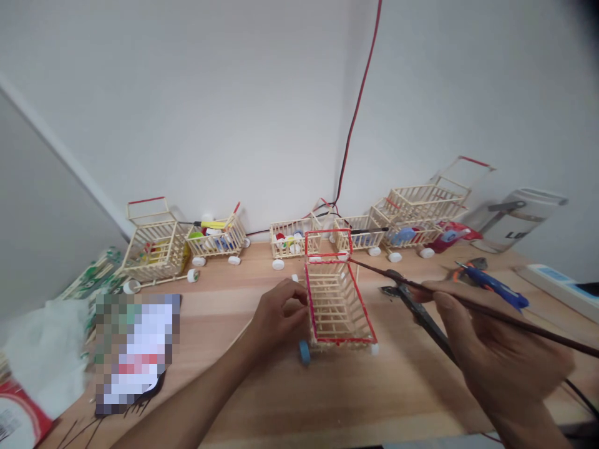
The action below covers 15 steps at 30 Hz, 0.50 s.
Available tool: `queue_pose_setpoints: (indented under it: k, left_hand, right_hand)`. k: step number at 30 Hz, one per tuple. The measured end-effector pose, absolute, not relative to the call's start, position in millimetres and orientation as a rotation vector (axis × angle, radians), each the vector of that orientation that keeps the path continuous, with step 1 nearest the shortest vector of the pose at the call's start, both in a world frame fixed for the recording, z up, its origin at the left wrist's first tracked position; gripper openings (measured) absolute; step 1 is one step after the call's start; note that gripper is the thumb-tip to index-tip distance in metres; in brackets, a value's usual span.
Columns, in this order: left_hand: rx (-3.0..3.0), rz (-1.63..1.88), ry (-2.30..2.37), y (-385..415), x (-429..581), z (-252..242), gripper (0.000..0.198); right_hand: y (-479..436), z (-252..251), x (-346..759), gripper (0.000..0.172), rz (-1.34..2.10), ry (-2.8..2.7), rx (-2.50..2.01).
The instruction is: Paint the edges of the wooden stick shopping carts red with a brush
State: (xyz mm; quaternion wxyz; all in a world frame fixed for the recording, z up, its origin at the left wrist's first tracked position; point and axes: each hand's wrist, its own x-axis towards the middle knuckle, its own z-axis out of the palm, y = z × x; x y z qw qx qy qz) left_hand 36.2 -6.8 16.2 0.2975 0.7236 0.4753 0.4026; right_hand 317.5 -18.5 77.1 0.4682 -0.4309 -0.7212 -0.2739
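Observation:
A small shopping cart made of thin wooden sticks stands in front of me, its top rim and handle coloured red. One blue wheel shows at its near left corner and a white one at its near right. My left hand closes its curled fingers on the cart's left side; the fingertips are partly hidden. In my right hand is a slim dark-brown paintbrush, with its tip touching the rim near the base of the cart's handle. A dark tool lies beneath that hand, partly covered.
Several similar carts line the wall, some holding colourful pieces. A phone, blurred out, lies at left beside a white plastic bag. At right are a blue tool, a white power strip and a clear jar.

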Motion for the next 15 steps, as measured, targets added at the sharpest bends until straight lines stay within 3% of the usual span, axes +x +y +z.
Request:
queue_pose_setpoints:
  k: [15]
  left_hand:
    - [1.929, 1.072, 1.283, -7.6, 38.1, 18.2, 0.013]
  right_hand:
    - [-13.1, 85.4, 313.2, 0.008, -0.725, -1.747, -1.031]
